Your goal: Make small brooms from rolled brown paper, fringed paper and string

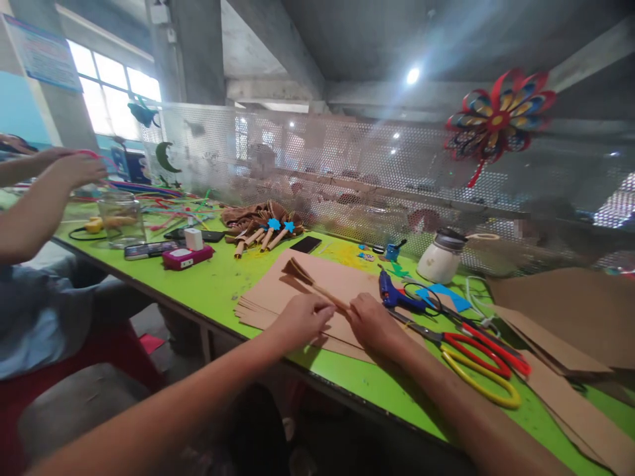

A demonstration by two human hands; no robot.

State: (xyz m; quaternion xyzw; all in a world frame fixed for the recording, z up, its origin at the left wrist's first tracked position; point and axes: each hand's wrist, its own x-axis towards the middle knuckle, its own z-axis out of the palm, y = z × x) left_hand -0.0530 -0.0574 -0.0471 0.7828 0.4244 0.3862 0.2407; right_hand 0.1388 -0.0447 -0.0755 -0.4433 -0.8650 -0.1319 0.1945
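Note:
A folded strip of brown paper (322, 289), flared like a small fan at its far end, slants above a stack of brown paper sheets (268, 291). My right hand (372, 320) is closed on the strip's near end. Curled together just beside the strip are the fingers of my left hand (307, 320); what they pinch, if anything, is hidden. To the right of my right hand lie a blue hot glue gun (397, 291) and large scissors (466, 350) with red and yellow handles.
Finished-looking brown paper bundles with blue stars (270, 228) lie at the back near a black phone (306, 245). A white jar (441, 258) stands at right, beyond brown cardboard (560, 311). At left are a pink power bank (187, 256), a glass jar (122, 221) and a co-worker's hands (74, 165).

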